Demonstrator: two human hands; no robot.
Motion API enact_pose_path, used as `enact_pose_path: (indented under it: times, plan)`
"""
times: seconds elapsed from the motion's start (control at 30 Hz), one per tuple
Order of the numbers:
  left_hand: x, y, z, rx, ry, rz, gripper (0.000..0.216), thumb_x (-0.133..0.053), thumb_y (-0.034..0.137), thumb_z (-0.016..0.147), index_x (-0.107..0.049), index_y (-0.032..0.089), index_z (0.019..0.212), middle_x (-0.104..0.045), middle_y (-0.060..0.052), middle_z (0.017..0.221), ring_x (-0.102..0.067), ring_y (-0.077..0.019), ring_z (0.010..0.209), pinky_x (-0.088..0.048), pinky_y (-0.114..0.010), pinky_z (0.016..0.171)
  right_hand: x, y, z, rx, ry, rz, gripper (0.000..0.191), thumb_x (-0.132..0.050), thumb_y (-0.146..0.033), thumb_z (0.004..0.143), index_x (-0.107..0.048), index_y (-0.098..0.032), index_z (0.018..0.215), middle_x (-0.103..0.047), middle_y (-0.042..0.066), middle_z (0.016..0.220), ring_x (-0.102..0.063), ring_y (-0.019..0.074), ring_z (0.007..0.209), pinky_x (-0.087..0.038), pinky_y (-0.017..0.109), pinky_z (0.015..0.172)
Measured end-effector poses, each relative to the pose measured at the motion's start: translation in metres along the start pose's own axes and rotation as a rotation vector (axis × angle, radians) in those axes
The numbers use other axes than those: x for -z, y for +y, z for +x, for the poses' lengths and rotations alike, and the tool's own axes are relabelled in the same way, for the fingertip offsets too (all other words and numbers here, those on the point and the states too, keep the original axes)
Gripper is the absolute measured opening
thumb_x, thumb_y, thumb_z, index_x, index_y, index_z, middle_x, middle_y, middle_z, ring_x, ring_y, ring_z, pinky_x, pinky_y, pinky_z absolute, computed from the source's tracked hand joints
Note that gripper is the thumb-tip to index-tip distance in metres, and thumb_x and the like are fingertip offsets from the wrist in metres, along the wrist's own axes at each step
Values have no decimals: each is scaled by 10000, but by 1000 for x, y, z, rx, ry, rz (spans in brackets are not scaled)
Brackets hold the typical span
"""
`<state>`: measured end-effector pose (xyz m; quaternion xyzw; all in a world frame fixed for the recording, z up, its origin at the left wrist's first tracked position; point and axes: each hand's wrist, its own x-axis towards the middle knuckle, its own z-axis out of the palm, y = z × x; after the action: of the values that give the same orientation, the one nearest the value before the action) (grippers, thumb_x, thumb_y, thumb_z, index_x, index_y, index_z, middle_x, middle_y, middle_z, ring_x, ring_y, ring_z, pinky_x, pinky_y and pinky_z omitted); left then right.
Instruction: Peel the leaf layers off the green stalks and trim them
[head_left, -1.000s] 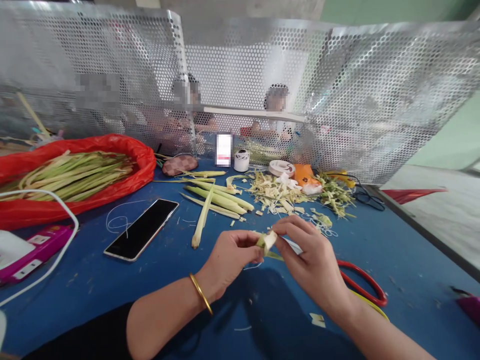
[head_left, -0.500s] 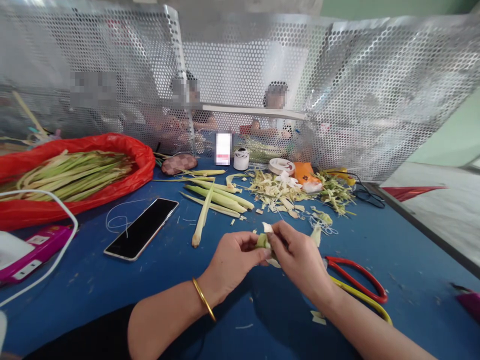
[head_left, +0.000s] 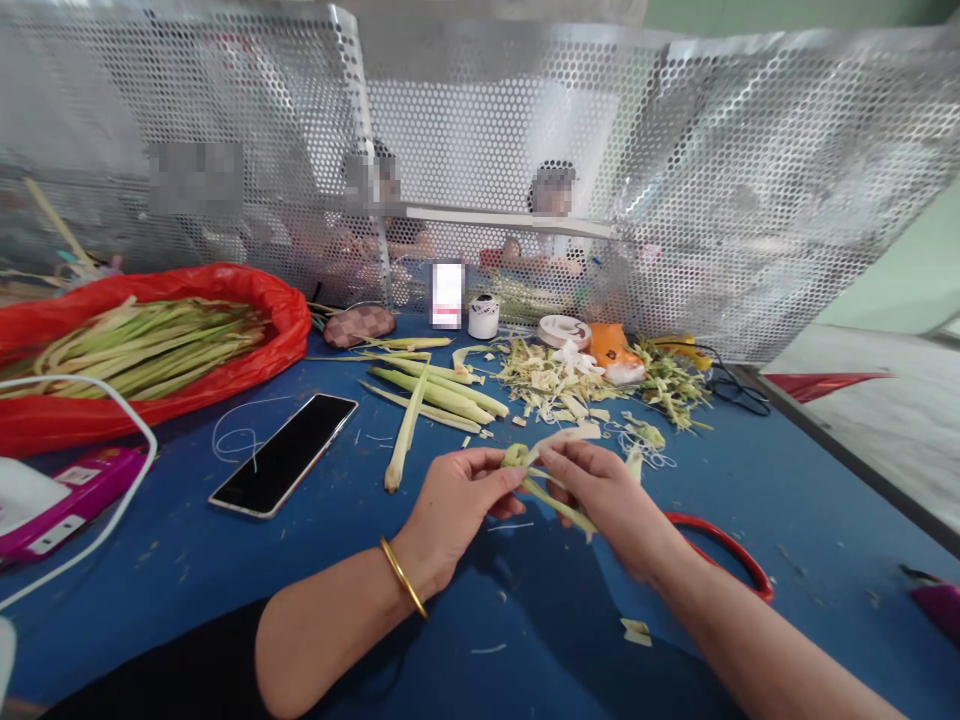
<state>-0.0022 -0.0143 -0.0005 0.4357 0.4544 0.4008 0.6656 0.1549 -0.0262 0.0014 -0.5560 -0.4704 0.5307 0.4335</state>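
Note:
My left hand, with a gold bangle on its wrist, pinches a small folded piece of pale green leaf strip above the blue table. My right hand pinches the same strip from the other side, and loose ends stick out up-right and down-right. Both hands are closed on it, close together just above the table's middle. Red-handled scissors lie on the table behind my right wrist, partly hidden.
A red bag of green leaf stalks sits at the left. A black phone lies left of my hands. Loose stalks, trimmings, a thread spool and a perforated metal screen stand behind; people sit beyond it.
The folded strip has been pulled open: its ends now stick out longer between my hands. My right hand turned and shifted slightly right, uncovering less of the scissors.

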Motion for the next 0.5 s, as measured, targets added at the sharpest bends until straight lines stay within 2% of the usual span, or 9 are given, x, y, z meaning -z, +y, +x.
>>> enact_pose_path:
  times: [0.07,0.13,0.2,0.3,0.37,0.43,0.5]
  plan:
    - [1,1,2,-23,36,-10,196,-755,282,681,-742,141,816,-679,-29,669,-590,-91,544,-474,-205,564,7,-5,0,21,-16,-24,367,-703,-510,704,-602,-182,835,-509,-67,495,-408,83,409,-319,215,413]
    - [3,1,5,-34,79,-22,188,-765,285,662,-735,144,782,-669,-20,651,-584,-89,532,-474,-206,555,16,-11,-1,79,-22,-97,368,-741,-455,683,-613,-185,896,-583,-44,544,-465,99,439,-355,225,439]
    - [4,1,7,-29,113,-24,187,-770,286,653,-720,140,760,-664,-17,642,-581,-88,521,-475,-208,548,25,-18,-4,166,-36,-191,327,-729,-409,706,-638,-195,936,-626,-24,592,-528,123,489,-408,244,488]
    - [4,2,8,-26,119,2,174,-765,274,655,-706,134,740,-653,-16,626,-578,-89,515,-470,-207,540,34,-27,-10,274,-109,-300,233,-691,-386,749,-718,-202,889,-656,10,640,-564,147,537,-442,269,528]
    - [4,2,7,-29,78,29,170,-765,267,654,-709,134,744,-648,-17,617,-577,-94,516,-472,-215,543,36,-31,-15,255,-191,-230,242,-657,-403,777,-756,-196,853,-690,49,704,-598,174,588,-474,300,574]
    - [3,1,5,-31,25,49,182,-771,269,647,-720,137,762,-658,-25,630,-569,-97,515,-470,-226,547,35,-31,-17,167,-260,-52,271,-646,-409,778,-769,-189,877,-722,80,791,-644,212,673,-505,345,659]
    - [2,1,4,-32,-7,66,189,-773,269,644,-730,141,776,-675,-35,657,-560,-93,518,-463,-227,549,32,-30,-18,98,-269,75,278,-678,-394,748,-764,-198,926,-733,83,853,-668,232,738,-512,371,724]
